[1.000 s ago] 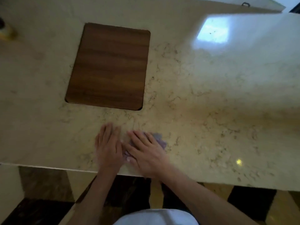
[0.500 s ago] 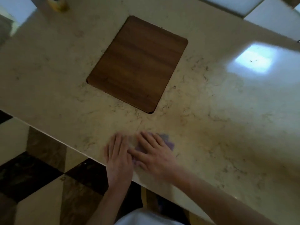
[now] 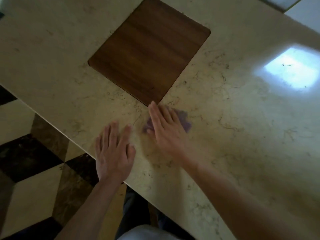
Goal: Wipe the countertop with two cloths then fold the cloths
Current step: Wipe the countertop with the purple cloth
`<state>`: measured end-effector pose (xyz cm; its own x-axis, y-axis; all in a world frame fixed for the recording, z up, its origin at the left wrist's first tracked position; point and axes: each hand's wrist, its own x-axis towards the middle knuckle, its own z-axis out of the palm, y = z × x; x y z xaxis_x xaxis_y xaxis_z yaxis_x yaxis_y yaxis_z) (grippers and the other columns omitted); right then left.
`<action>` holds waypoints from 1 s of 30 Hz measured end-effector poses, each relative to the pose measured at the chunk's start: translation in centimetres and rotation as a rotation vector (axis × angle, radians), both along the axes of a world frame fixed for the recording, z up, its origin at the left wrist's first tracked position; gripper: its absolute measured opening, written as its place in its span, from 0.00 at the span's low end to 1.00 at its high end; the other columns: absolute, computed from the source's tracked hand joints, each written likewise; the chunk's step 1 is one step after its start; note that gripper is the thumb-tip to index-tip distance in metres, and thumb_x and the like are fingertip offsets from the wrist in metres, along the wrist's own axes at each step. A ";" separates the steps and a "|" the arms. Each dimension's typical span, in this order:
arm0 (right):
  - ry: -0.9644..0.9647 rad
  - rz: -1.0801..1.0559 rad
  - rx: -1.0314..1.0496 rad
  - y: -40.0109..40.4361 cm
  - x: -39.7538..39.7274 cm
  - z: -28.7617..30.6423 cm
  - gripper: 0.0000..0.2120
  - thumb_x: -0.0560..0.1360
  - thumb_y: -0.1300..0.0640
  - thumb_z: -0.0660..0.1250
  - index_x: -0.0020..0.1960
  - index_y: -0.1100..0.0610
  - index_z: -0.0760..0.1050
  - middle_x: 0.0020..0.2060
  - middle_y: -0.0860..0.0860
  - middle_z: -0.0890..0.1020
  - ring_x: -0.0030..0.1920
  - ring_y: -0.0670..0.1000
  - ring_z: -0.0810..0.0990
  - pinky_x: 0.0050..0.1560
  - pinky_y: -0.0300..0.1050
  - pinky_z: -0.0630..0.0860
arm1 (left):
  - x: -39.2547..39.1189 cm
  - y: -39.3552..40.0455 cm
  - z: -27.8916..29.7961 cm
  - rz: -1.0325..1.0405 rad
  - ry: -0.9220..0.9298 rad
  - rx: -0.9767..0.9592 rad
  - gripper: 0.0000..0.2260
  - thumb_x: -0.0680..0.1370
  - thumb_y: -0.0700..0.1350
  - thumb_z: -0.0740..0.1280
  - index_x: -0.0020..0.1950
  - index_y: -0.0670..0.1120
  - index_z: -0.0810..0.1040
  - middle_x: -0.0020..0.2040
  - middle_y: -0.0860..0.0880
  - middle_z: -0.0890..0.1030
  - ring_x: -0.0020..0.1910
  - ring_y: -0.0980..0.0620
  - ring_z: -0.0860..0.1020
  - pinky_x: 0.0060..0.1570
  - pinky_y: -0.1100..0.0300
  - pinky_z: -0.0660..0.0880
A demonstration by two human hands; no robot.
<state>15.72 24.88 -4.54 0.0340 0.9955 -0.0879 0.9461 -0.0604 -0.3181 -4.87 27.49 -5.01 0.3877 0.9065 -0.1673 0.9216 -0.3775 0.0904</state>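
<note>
A small purple cloth (image 3: 186, 120) lies on the beige marble countertop (image 3: 251, 139), just below the near corner of the wooden inset. My right hand (image 3: 166, 134) presses flat on it with fingers spread, covering most of it; purple shows past the fingers on the right and at the thumb. My left hand (image 3: 113, 153) lies flat on the counter to the left, near the front edge, fingers apart. No cloth shows under the left hand. Both hands are motion-blurred.
A dark wooden board (image 3: 149, 61) is set flush into the counter beyond my hands. The counter's front edge (image 3: 52, 125) runs diagonally from left to lower middle, with checkered floor tiles (image 3: 29, 153) below. A bright window reflection (image 3: 292, 70) sits at the right.
My hands have separated: the right hand slid the purple cloth forward toward the wooden board, while the left stayed near the edge. The view has also swung, tilting the counter diagonally.
</note>
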 end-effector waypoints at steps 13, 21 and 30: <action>-0.190 -0.456 0.054 4.2 13.6 -0.1 0.27 0.84 0.45 0.54 0.77 0.59 0.59 0.73 0.63 0.67 0.75 0.65 0.63 0.76 0.62 0.59 | 0.1 0.0 0.3 0.016 -0.033 -0.011 0.27 0.81 0.56 0.51 0.81 0.55 0.58 0.82 0.45 0.56 0.81 0.42 0.52 0.78 0.41 0.51; -0.134 -0.437 0.057 2.0 12.1 -0.9 0.27 0.85 0.48 0.48 0.79 0.62 0.60 0.79 0.63 0.59 0.80 0.63 0.55 0.79 0.61 0.53 | 0.2 0.0 0.5 0.014 -0.020 0.003 0.27 0.80 0.55 0.53 0.80 0.54 0.59 0.82 0.44 0.57 0.81 0.42 0.53 0.77 0.41 0.52; -0.033 0.157 0.033 -1.2 1.6 0.0 0.28 0.85 0.42 0.46 0.81 0.51 0.55 0.82 0.58 0.50 0.82 0.60 0.44 0.78 0.65 0.49 | 0.2 -0.1 0.3 0.030 -0.026 0.000 0.27 0.80 0.56 0.52 0.80 0.54 0.58 0.83 0.45 0.56 0.82 0.42 0.52 0.77 0.42 0.50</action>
